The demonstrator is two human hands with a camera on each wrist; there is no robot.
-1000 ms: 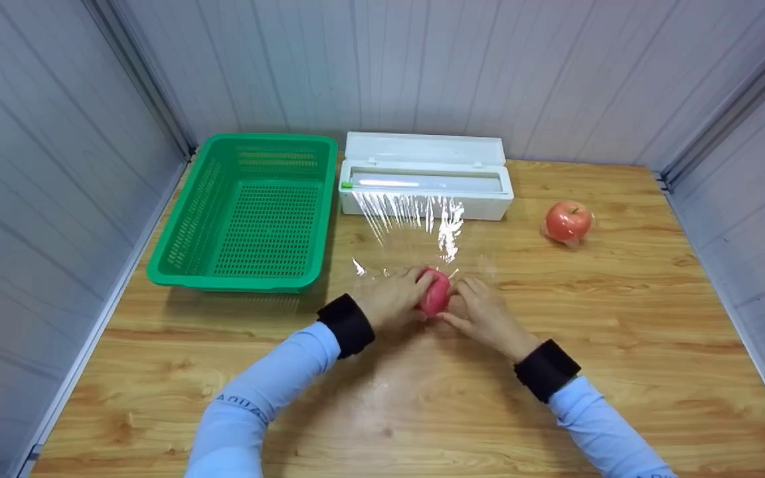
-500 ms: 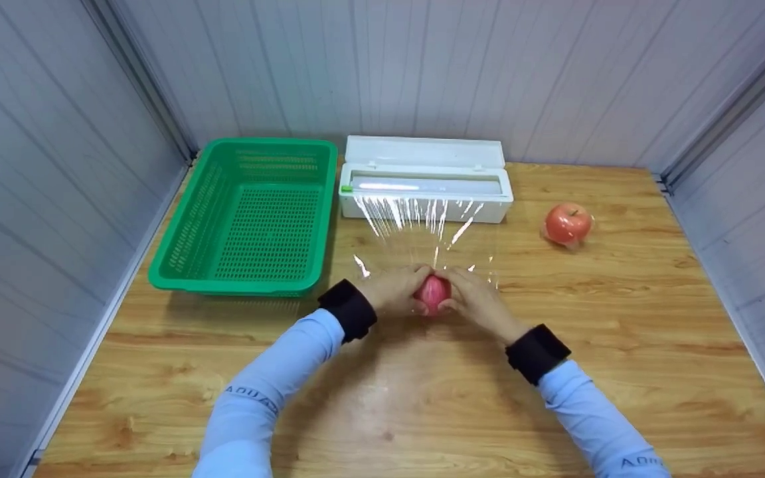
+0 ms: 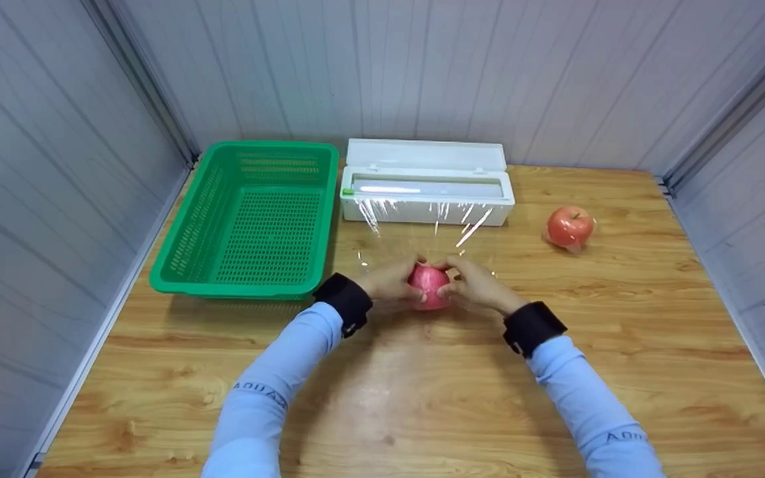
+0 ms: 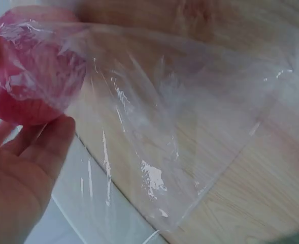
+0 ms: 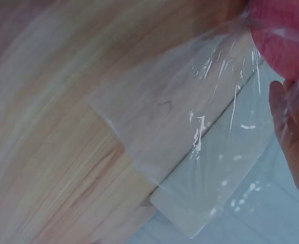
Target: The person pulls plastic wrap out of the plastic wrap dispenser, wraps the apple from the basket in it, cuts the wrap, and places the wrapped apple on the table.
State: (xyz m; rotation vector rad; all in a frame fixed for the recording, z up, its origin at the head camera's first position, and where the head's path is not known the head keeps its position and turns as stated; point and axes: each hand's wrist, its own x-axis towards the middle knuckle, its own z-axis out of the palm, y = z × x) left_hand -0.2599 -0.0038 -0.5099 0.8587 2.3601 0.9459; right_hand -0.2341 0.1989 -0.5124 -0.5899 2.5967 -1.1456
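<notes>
Between my two hands in the head view is a pinkish-red apple (image 3: 429, 282), with clear cling film (image 4: 154, 117) lying over part of it. My left hand (image 3: 392, 282) grips the apple from the left, thumb toward me and fingers on the far side. From the right my right hand (image 3: 482, 285) holds it the same way. The film stretches from the apple back to a white cling film box (image 3: 422, 209), whose lid stands up. In the right wrist view, loose film (image 5: 185, 112) spreads beside the apple over the tabletop.
A green plastic basket (image 3: 329, 219) stands at the back left, left of the box. Another red apple (image 3: 570, 227), with film around it, sits at the right. Wall panels (image 3: 422, 66) close off the back and both sides of the wooden table (image 3: 382, 425).
Both hands have turned the apple, and it sits slightly farther back. My right hand has come round to its far side. The film's folds between apple and box have shifted.
</notes>
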